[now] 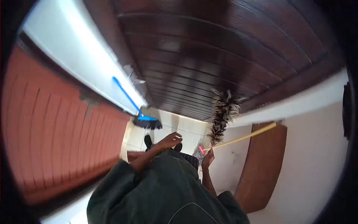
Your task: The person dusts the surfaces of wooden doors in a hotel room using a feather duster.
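My right hand point(208, 158) is closed round the lower end of a feather duster point(223, 117), whose brown and cream plumes point up toward the dark slatted door. My left hand point(170, 141) hangs in front of my body with loosely bent fingers apart and nothing visible in it. Just beside my right hand is a mop point(246, 137) with a yellow handle and a pink collar; its grey strands point(198, 153) rest low by the floor, partly hidden.
A blue-handled broom point(128, 98) with dark bristles leans against the white wall on the left. The dark brown slatted door point(179, 63) fills the front. A reddish slatted door point(67, 138) stands left, a brown panel point(263, 164) right. Pale tiles point(190, 130) cover the floor.
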The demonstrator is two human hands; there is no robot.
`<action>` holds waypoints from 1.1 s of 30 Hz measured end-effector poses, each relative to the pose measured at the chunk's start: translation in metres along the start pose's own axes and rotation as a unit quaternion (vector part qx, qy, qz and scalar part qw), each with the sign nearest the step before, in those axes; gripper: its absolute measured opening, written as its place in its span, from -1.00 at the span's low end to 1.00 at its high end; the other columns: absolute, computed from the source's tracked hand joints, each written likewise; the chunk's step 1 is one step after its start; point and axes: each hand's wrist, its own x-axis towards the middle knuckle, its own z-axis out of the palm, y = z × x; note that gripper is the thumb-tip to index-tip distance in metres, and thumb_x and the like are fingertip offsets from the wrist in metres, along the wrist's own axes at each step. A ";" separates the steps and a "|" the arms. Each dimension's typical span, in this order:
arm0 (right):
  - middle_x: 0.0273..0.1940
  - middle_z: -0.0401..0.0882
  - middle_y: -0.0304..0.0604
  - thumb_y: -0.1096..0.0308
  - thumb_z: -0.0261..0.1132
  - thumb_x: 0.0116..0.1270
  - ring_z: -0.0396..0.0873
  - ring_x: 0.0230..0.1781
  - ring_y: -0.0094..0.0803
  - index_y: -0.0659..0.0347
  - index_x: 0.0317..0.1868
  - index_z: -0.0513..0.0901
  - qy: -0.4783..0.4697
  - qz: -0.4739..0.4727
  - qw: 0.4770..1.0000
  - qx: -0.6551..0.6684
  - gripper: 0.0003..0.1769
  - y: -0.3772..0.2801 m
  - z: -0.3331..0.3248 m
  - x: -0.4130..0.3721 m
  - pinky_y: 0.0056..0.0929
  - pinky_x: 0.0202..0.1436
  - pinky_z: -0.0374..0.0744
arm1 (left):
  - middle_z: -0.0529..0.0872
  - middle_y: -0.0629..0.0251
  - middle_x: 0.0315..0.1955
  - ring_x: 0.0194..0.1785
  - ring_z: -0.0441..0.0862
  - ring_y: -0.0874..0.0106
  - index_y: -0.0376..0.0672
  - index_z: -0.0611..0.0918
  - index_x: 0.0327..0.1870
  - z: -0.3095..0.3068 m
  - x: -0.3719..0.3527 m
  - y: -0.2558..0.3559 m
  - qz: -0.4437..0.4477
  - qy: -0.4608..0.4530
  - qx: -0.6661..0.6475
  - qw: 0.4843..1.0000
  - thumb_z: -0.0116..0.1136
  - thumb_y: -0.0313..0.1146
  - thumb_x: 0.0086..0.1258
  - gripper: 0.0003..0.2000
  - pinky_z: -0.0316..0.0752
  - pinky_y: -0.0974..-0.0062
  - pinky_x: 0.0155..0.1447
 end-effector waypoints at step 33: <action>-0.37 0.65 0.16 0.26 0.00 0.59 0.64 -0.46 0.06 0.32 -0.03 0.62 -0.365 -0.464 0.604 -0.536 -0.67 -0.281 0.273 0.118 -0.08 -0.45 0.54 | 0.69 0.15 -0.20 -0.09 0.65 0.42 -0.27 0.53 0.19 -0.061 -0.171 -0.124 0.020 0.433 -0.337 0.836 0.15 -0.10 0.48 -0.56 0.52 0.43 -0.02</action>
